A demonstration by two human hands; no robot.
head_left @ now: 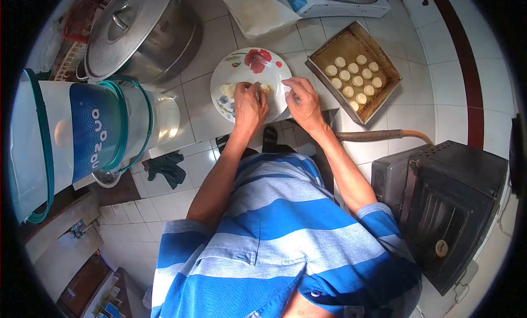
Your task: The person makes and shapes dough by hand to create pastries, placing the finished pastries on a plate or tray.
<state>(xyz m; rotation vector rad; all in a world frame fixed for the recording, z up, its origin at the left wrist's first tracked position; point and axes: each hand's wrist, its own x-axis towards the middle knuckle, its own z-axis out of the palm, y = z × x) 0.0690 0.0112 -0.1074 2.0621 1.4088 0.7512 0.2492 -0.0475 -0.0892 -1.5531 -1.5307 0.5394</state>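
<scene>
A white plate with red flowers lies near the counter's front edge. Pale dough rests on it, left of my left hand. That hand is over the plate, its fingers closed on another piece of dough that shows beside the fingertips. At the plate's right rim is my right hand, thumb and fingers bent and apart, with nothing visible between them. To the right, a square metal tray holds several small round pale dough pieces.
A large lidded pot stands at the upper left, beside clear tubs with teal rims. A plastic bag and a white appliance are at the back. A black oven and a brown hose are at the right.
</scene>
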